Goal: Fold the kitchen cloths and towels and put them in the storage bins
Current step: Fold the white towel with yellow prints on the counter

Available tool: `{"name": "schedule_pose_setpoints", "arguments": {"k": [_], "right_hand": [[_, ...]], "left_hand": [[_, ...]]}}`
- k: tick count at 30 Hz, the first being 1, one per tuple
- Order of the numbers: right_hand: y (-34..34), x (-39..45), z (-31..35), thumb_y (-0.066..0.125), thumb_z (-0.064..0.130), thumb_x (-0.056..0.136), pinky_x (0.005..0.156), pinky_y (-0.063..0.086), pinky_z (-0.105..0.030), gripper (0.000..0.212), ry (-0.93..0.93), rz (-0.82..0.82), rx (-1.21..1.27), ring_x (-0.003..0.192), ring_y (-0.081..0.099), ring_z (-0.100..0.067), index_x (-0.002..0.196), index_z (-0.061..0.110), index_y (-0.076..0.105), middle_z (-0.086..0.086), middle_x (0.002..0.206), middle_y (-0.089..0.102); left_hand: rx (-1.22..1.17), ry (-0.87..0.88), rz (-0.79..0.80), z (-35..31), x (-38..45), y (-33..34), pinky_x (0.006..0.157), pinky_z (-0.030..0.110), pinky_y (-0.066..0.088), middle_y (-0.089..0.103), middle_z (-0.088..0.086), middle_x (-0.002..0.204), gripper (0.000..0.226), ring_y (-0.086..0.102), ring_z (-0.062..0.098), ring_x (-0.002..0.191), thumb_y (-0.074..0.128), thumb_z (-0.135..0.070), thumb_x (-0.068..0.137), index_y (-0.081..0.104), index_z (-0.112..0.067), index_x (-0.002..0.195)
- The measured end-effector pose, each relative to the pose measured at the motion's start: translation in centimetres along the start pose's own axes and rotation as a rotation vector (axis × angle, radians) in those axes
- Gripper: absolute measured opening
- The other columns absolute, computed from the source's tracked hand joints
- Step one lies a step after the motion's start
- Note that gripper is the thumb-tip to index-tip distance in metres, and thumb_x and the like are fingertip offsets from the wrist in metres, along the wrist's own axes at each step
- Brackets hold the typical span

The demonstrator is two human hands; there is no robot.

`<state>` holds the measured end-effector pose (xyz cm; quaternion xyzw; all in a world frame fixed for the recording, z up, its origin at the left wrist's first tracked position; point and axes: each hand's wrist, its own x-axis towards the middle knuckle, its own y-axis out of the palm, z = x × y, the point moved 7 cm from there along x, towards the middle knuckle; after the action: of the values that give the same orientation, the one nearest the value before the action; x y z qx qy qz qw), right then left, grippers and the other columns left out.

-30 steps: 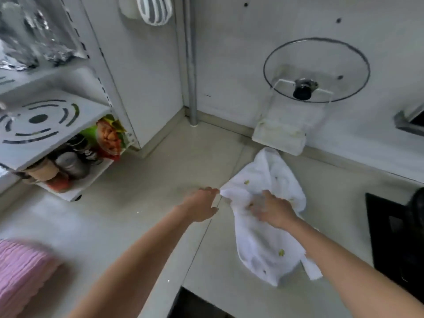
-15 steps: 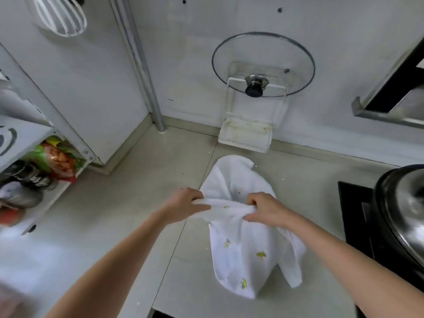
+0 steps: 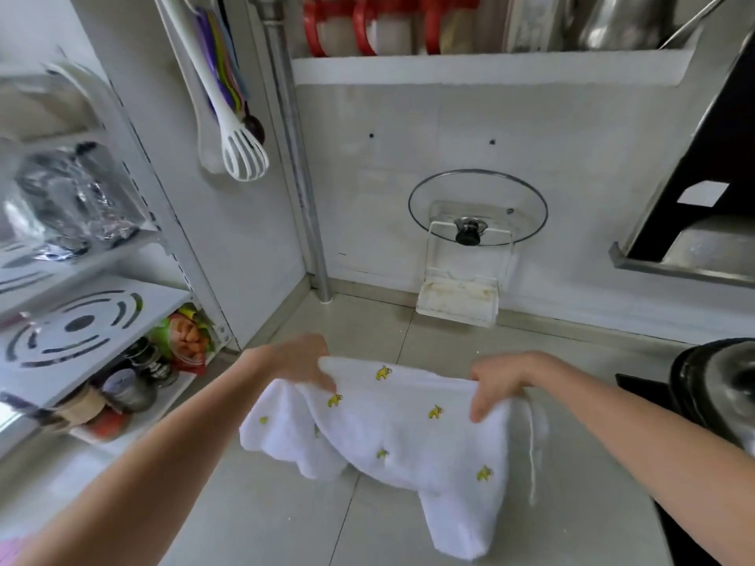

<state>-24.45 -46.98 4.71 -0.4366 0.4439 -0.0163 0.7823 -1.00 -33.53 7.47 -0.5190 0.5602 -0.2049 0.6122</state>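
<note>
left hand (image 3: 300,363): bare, no glove | right hand (image 3: 504,379): bare | forearms: unsleeved

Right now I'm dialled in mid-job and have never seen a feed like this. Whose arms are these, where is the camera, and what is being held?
There is no machine here. A person wears one wide-angle camera on the head, looking forward and down, so the arms reaching in from below are that person's own. The left hand and right hand each grip the top edge of a white towel with small yellow prints, stretched between them, its lower part draping onto the pale countertop. Behind, a glass pot lid sits in a wall holder.
</note>
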Motion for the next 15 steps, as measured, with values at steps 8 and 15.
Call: {"name": "schedule_pose_setpoints", "arguments": {"k": [8,15], "right_hand": [[-10.6,-2.8,-0.9,0.052,0.010,0.088,0.072,0.045,-0.031,0.022,0.161,-0.796,-0.173,0.100,0.060,-0.030,0.107,0.012,0.061,-0.009,0.108,0.058],[-12.7,-7.5,2.5,0.048,0.001,0.086,0.060,0.037,-0.030,0.027,0.168,-1.054,-0.386,0.083,0.062,-0.030,0.108,0.014,0.055,-0.006,0.115,0.048]], "left_hand": [[0.582,-0.185,-0.665,3.4,-3.2,-12.0,0.081,0.030,0.049,0.068,0.000,0.108,0.020,0.065,0.023,0.102,0.055,-0.027,0.093,0.065,-0.024,0.110],[0.653,-0.036,-1.048,2.2,-9.0,-15.6,0.043,0.022,0.032,0.063,0.000,0.061,0.023,0.063,0.024,0.054,0.077,0.002,0.055,0.067,-0.017,0.064]]}}
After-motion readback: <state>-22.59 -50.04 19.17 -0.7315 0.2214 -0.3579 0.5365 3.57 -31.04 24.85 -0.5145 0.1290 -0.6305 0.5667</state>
